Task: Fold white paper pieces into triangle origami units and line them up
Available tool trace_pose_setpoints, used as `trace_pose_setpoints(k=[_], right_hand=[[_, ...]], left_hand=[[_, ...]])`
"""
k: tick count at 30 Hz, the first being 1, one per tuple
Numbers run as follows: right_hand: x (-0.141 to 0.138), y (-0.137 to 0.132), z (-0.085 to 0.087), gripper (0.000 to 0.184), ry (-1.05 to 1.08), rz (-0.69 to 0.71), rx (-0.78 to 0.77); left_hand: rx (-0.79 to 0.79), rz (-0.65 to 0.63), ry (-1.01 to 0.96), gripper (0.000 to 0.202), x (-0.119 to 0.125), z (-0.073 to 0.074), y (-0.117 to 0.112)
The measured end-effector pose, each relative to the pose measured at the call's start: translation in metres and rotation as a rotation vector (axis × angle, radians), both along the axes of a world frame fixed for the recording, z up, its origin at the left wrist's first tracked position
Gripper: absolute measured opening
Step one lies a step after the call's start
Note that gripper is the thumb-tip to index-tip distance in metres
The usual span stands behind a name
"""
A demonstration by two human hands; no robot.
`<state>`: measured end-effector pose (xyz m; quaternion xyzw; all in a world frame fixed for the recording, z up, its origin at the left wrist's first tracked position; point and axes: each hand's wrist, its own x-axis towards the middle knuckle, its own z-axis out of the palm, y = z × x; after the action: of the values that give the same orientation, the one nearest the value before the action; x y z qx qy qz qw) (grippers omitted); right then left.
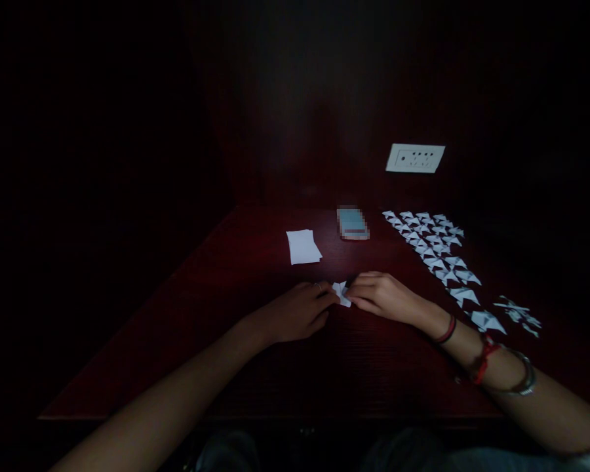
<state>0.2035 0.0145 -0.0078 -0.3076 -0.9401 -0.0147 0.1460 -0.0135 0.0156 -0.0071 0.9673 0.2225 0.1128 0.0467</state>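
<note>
Between my two hands, a small folded white paper [341, 294] lies on the dark red table. My left hand [302, 309] has its fingers pressed on the paper's left side. From the right, my right hand [379, 294] pinches the other side with fingers close together. Just beyond them is a stack of white paper sheets [303, 247], its edges slightly uneven. Rows of folded white paper pieces [437, 252] with pointed tips run along the right of the table. My fingertips hide part of the paper's folds.
A phone-like object [353, 223], blurred out, lies behind the paper stack. Thin paper scraps [520, 314] are heaped at the right, near the closest folded pieces. A white socket plate [415, 158] is on the dark back wall. The table's front edge [275, 417] runs below my forearms.
</note>
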Motion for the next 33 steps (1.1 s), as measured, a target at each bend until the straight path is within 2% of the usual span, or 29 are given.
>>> trace_pose_setpoints(k=[5, 12, 20, 25, 33], right_hand=[[-0.003, -0.001, 0.000, 0.016, 0.063, -0.074, -0.048], [-0.003, -0.001, -0.003, 0.013, 0.180, -0.109, -0.151], [-0.004, 0.000, -0.005, 0.011, 0.312, -0.250, -0.271], [-0.003, 0.004, -0.010, 0.010, 0.341, -0.304, -0.336], [0.000, 0.012, -0.020, 0.007, 0.414, -0.380, -0.432]], left_hand=[[0.032, 0.006, 0.011, 0.031, 0.000, -0.001, 0.001], [0.047, -0.025, 0.001, 0.032, -0.001, -0.004, 0.003], [0.073, -0.040, 0.018, 0.030, 0.003, -0.005, 0.002], [0.102, -0.006, 0.001, 0.035, 0.005, -0.009, 0.004], [0.109, -0.002, 0.018, 0.032, 0.008, -0.013, 0.006]])
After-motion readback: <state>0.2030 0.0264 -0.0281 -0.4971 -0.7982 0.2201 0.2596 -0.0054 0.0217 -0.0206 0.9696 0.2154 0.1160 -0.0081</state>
